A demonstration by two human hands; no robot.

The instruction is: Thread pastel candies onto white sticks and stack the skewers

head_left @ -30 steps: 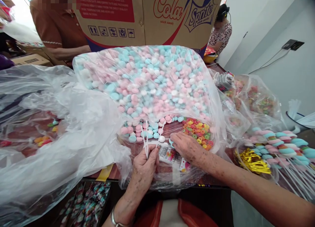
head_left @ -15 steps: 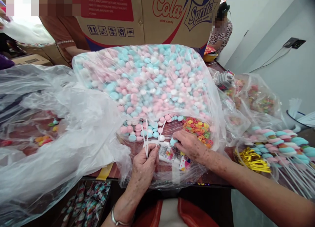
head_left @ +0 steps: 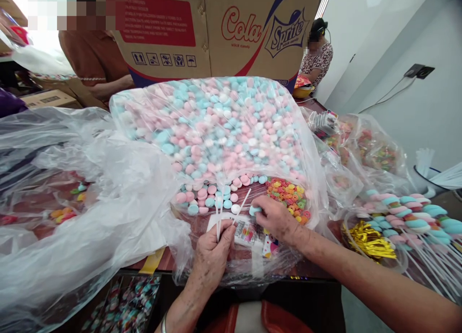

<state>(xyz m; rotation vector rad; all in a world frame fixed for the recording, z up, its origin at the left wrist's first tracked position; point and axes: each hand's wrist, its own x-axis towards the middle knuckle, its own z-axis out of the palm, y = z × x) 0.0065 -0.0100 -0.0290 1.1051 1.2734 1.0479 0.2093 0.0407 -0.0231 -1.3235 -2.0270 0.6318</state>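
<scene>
My left hand (head_left: 215, 244) is closed around several thin white sticks (head_left: 218, 212), one of them slanting off to the right between thumb and finger. Between the fingertips of my right hand (head_left: 276, 217) is a blue marshmallow (head_left: 254, 210), just right of that slanted stick and apart from it. Loose pink, blue and white marshmallows (head_left: 207, 193) lie beyond my hands, at the mouth of a big clear bag (head_left: 216, 126) full of them. Gummy rings (head_left: 288, 196) form a pile beyond my right hand. Small printed packets (head_left: 245, 231) lie between and under the hands.
A large cardboard box (head_left: 231, 39) stands behind the bag. Crumpled plastic (head_left: 137, 179) covers the left side. At right are gold twist ties (head_left: 371, 239) in a tub, finished marshmallow sticks (head_left: 415, 212) and bagged gummies (head_left: 378, 140). Two other people are farther back.
The view has tilted slightly, so the scene sits a little lower. The slanted stick leans further right in my left hand. My right hand keeps the blue marshmallow.
</scene>
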